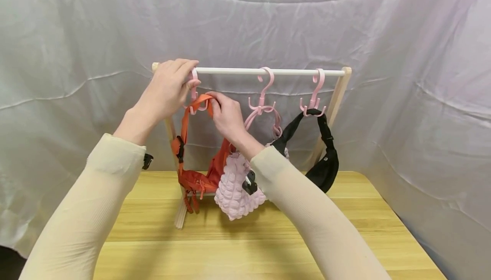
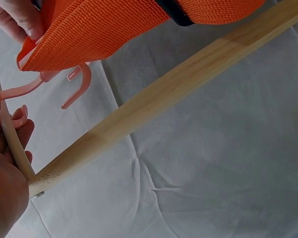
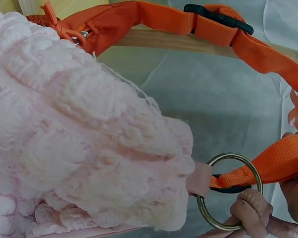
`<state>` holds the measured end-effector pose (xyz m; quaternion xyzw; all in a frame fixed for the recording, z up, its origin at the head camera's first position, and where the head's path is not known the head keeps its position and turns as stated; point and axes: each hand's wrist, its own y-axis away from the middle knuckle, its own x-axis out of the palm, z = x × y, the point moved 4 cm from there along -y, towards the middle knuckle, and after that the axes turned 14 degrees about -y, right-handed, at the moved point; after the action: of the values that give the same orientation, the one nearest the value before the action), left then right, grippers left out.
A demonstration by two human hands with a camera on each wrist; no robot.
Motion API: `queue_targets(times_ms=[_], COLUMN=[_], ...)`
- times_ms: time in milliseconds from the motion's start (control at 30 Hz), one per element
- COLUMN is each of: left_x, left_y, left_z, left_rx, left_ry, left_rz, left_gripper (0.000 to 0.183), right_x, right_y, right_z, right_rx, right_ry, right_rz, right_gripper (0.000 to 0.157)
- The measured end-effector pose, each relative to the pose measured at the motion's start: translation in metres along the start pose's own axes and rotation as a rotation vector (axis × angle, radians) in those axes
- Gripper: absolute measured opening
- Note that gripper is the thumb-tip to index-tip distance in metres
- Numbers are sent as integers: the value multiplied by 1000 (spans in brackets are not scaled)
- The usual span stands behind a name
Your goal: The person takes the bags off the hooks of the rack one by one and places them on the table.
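Note:
At the rack's left end, my left hand (image 1: pixel 165 88) holds a pink hook hanger (image 1: pixel 194 85) against the white bar, its thumb on the stem in the left wrist view. The orange strap (image 1: pixel 185 122) of an orange-red bag (image 1: pixel 197 180) passes over this hanger's lower prongs. My right hand (image 1: pixel 230 118) pinches that strap just right of the prongs. Behind my right forearm hangs a puffy pink bag (image 1: pixel 235 186), which fills much of the right wrist view. A metal ring (image 3: pixel 229 155) joins its tab to a pink strap (image 3: pixel 252 213).
Two more pink hangers (image 1: pixel 262 94) (image 1: pixel 316 88) hang on the white bar (image 1: pixel 230 71). The rightmost carries a black bag (image 1: pixel 326 171). The rack's wooden legs (image 1: pixel 180 216) stand on a wooden table (image 1: pixel 176 254), with a grey curtain (image 1: pixel 245 28) behind.

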<state>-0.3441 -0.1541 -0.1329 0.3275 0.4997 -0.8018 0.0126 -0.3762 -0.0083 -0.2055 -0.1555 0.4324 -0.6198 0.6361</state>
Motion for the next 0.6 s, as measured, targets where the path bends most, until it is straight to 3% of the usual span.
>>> queue_targets(times_ms=[600], left_x=[1], left_y=[0], left_z=[0], left_rx=[3], left_ry=[-13], left_rz=[-4], left_gripper=[44], right_x=[-6], right_y=[-3], right_z=[6], right_rx=[-58], right_ry=[-5], right_rz=[-65], right_gripper=[26])
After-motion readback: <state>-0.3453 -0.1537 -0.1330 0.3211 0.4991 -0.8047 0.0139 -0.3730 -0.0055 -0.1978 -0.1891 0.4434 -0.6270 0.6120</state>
